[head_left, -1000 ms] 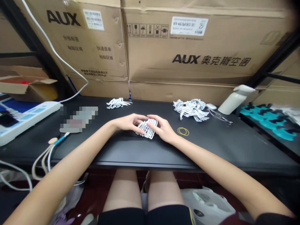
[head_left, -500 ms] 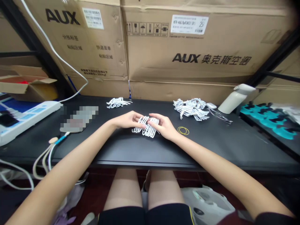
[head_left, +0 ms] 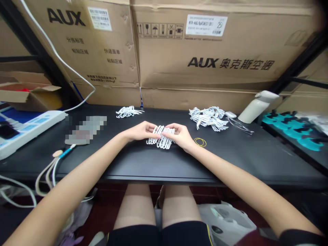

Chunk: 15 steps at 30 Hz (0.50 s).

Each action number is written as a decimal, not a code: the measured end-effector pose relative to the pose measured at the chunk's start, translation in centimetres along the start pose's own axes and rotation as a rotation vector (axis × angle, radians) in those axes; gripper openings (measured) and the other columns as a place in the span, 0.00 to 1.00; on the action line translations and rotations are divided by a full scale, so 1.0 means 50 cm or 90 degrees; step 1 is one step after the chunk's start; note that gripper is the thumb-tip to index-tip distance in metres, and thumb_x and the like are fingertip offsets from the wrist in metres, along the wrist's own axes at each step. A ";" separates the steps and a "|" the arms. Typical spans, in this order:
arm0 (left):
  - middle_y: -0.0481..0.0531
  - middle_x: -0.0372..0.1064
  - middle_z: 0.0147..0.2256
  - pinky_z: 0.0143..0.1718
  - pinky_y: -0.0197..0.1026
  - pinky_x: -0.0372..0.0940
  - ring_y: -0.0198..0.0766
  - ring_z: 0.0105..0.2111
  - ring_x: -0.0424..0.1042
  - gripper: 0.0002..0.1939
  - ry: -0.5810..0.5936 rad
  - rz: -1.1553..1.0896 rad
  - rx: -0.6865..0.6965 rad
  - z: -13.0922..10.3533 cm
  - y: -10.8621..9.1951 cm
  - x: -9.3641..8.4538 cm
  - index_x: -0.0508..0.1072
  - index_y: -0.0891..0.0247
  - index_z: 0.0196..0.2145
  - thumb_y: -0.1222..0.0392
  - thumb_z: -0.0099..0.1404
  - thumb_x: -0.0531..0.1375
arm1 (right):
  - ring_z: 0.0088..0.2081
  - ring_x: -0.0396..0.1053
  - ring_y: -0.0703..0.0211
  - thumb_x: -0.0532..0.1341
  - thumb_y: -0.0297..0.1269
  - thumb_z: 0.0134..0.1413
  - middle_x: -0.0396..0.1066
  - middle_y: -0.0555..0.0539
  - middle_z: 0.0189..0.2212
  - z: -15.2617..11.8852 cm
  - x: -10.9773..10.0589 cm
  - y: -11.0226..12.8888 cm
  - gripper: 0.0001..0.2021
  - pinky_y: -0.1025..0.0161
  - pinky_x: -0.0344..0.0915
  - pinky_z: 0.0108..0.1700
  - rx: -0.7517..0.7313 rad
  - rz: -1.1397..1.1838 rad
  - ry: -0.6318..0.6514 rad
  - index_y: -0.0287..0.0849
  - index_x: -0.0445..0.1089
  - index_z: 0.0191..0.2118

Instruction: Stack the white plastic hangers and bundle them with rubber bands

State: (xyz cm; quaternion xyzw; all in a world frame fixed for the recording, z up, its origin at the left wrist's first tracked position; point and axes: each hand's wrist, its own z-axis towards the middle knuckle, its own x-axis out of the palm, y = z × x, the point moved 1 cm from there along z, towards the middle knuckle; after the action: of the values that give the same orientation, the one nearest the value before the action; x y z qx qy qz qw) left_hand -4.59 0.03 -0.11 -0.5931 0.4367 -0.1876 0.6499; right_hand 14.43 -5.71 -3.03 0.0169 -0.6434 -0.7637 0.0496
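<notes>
A row of white hooks (head_left: 164, 142), thin rods with bent ends, is held between my two hands just above the black table. My left hand (head_left: 143, 131) pinches the bunch from the left, thumb along its near side. From the right, my right hand (head_left: 180, 136) closes its fingers and thumb round the other end. The fingers hide part of the bunch. Two yellow rubber bands (head_left: 200, 142) lie right of my right hand. Farther back rest a small pile of white hooks (head_left: 128, 111) on the left and a larger pile of white hooks (head_left: 208, 118) on the right.
Big cardboard boxes (head_left: 164, 75) wall off the back of the black table (head_left: 159, 167). At left are a power strip (head_left: 33, 130), cables and a blurred-out flat object (head_left: 85, 130). At right are glasses (head_left: 239, 125), a white bottle (head_left: 257, 107) and a tray of teal items (head_left: 292, 131).
My right hand has shifted slightly on the bunch of hooks, its fingers now curling more over the right end. The bunch has turned a little; the piles have stayed put.
</notes>
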 end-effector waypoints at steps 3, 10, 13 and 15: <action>0.55 0.76 0.37 0.40 0.41 0.68 0.40 0.36 0.74 0.21 -0.006 -0.016 0.006 0.002 0.002 0.006 0.75 0.67 0.41 0.51 0.53 0.68 | 0.34 0.74 0.52 0.72 0.46 0.34 0.75 0.45 0.31 0.000 0.003 -0.004 0.21 0.56 0.72 0.38 -0.003 -0.004 -0.017 0.40 0.70 0.34; 0.56 0.76 0.37 0.39 0.40 0.68 0.39 0.35 0.74 0.25 -0.027 -0.042 0.009 0.011 0.014 0.019 0.72 0.68 0.45 0.52 0.54 0.68 | 0.35 0.72 0.56 0.70 0.45 0.38 0.71 0.47 0.33 0.007 0.003 -0.016 0.22 0.58 0.70 0.39 -0.034 -0.029 -0.043 0.42 0.65 0.38; 0.55 0.75 0.38 0.38 0.39 0.67 0.37 0.34 0.74 0.25 -0.028 -0.034 0.019 0.013 0.016 0.021 0.71 0.68 0.47 0.51 0.54 0.67 | 0.37 0.71 0.56 0.67 0.46 0.44 0.71 0.46 0.36 0.009 0.002 -0.024 0.20 0.58 0.69 0.41 -0.062 -0.085 -0.034 0.41 0.65 0.41; 0.54 0.75 0.35 0.36 0.38 0.66 0.37 0.33 0.73 0.27 -0.031 -0.022 0.028 0.014 0.015 0.023 0.70 0.68 0.49 0.51 0.55 0.66 | 0.39 0.70 0.56 0.64 0.47 0.48 0.71 0.44 0.39 0.007 0.003 -0.027 0.19 0.58 0.69 0.42 -0.092 -0.142 -0.037 0.41 0.66 0.43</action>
State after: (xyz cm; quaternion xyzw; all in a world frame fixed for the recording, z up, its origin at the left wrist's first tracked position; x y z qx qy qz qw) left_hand -3.64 -0.26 -1.26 -0.5904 0.4058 -0.1939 0.6701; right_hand 14.19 -5.17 -4.30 0.0627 -0.5821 -0.8089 -0.0534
